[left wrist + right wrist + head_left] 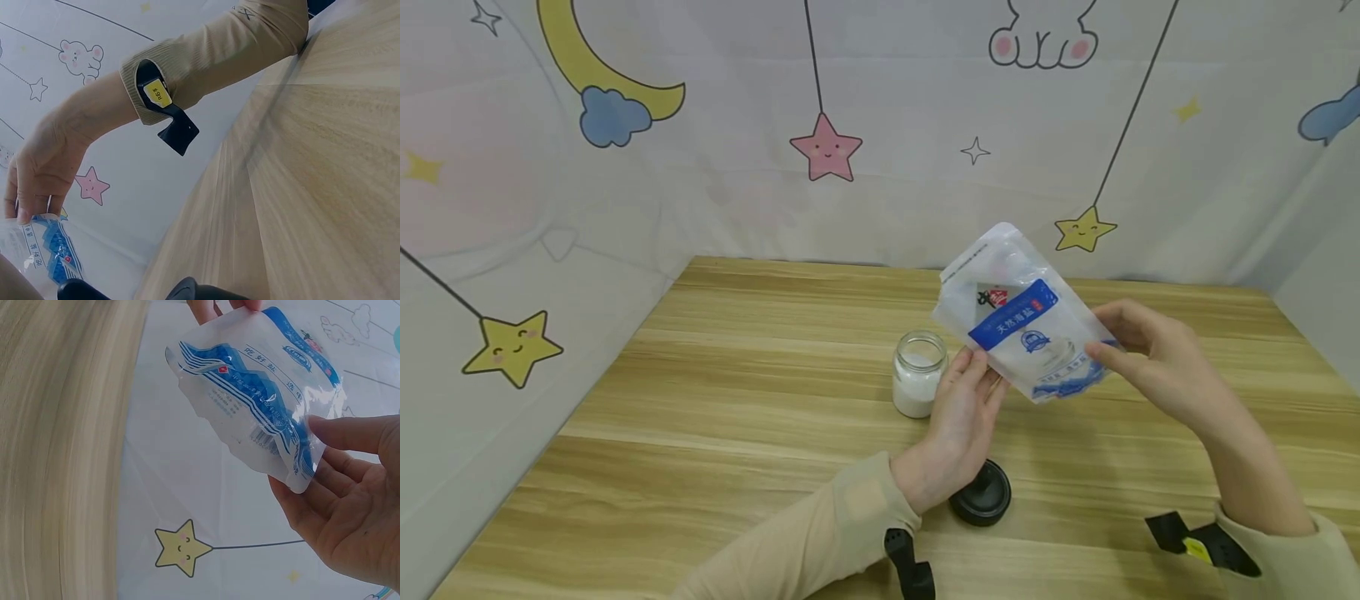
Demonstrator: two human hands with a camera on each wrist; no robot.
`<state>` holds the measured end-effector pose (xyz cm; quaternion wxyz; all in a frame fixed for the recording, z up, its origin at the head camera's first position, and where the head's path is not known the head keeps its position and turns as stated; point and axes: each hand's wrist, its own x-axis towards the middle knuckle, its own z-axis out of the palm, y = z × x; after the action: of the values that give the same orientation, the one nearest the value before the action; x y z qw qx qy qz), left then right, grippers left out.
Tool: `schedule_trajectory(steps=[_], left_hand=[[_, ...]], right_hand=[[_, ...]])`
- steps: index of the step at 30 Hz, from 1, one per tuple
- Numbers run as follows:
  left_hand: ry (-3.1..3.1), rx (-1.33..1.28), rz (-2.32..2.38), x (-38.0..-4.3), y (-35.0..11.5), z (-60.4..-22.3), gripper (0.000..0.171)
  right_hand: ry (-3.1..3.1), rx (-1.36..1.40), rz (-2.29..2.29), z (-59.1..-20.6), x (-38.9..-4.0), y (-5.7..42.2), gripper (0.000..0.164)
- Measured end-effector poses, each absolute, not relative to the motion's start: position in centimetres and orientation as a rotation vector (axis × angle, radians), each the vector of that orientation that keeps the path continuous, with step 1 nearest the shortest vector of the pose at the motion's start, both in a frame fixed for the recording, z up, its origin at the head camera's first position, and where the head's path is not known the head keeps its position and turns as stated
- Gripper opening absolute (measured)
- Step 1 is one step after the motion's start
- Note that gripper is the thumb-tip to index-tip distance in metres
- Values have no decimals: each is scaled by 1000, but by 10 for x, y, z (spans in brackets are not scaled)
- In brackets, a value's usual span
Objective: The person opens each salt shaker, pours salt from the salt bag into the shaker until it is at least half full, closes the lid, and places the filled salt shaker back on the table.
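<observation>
A clear plastic bag of sea salt, printed with a blue band and Chinese lettering, is held tilted above the table. My right hand grips its lower right corner, thumb on the front and fingers behind, as the right wrist view also shows. On the opposite edge, my left hand pinches the bag between thumb and fingers. Just left of those fingertips stands an open glass jar with white contents. A round black lid lies on the table, partly hidden by the left wrist.
The wood-grain table reaches back to a white cloth printed with stars, a moon and clouds. Black straps hang from both sleeves; the right strap carries a yellow label.
</observation>
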<state>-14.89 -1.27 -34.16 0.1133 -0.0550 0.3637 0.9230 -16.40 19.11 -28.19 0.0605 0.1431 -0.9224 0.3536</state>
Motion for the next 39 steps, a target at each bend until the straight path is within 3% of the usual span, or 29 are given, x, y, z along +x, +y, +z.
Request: schedule_trajectory(steps=[39], left_hand=[[1238,-228,2706,-148,-13,-348,30]], right_hand=[[-2878,432,1049,-290,-168,191,20]])
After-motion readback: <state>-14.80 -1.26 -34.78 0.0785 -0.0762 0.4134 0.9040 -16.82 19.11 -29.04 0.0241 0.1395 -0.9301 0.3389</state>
